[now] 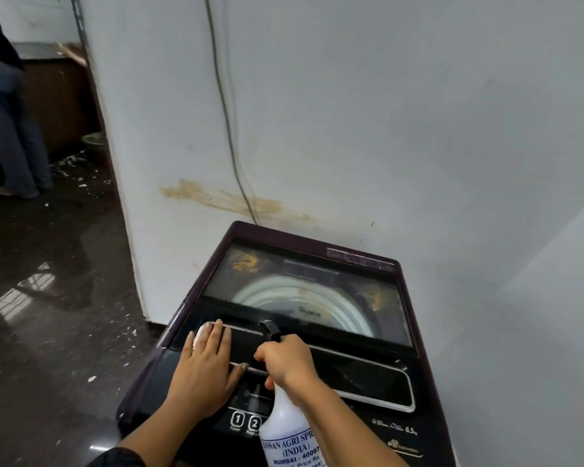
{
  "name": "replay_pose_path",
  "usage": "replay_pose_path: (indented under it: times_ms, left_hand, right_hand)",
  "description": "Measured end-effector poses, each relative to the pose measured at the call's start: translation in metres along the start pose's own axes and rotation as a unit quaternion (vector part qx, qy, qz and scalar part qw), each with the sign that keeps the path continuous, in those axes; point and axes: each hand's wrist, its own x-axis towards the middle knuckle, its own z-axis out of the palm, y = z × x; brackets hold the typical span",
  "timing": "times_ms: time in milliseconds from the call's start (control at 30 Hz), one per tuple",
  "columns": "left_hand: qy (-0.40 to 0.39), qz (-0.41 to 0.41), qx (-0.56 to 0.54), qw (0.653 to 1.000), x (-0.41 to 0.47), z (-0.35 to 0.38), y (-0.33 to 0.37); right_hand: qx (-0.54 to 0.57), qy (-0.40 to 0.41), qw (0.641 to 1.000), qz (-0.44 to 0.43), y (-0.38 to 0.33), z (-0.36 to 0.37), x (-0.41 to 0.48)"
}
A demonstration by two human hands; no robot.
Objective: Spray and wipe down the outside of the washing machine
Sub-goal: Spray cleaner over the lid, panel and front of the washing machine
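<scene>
Cable (pixel 230 129) down stained wall (pixel 351 129), washing machine (pixel 398 382) against it, wet floor (pixel 48 332) left.

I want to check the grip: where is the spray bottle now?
In the head view, the spray bottle is low and centre, held in the right hand over the washing machine control panel, just right of the left hand.

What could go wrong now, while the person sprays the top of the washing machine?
1. The spray bottle nozzle in the right hand aims along the control panel; liquid may get into the buttons.
2. The left hand lies flat beside the nozzle and may get sprayed.
3. Brown stains on the glass lid may only smear.
</scene>
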Motion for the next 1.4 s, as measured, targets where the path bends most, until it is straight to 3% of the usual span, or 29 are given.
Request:
replay_pose_path:
  times_ms: [233, 500, 767, 1033, 1400]
  left_hand:
    - [0.004, 0.061, 0.002, 0.998, -0.008, -0.008, -0.040]
    - [0.026, 0.129, -0.009, 0.991, -0.025, 0.001, -0.078]
    - [0.035, 0.201, -0.026, 0.979, -0.033, -0.003, -0.078]
    - [0.023, 0.226, -0.013, 0.974, -0.043, 0.009, -0.049]
    - [0.014, 0.267, -0.017, 0.963, -0.050, 0.017, 0.013]
  right_hand:
    - [-0.017, -0.021, 1.000, -0.002, -0.016, 0.059, -0.022]
    - [-0.068, 0.018, 0.997, 0.027, -0.015, 0.106, -0.050]
    - [-0.030, 0.029, 0.997, 0.058, 0.002, 0.135, -0.083]
    - [-0.018, 0.135, 0.984, 0.119, 0.034, 0.116, -0.108]
    - [0.034, 0.198, 0.970, 0.138, 0.071, 0.062, -0.120]
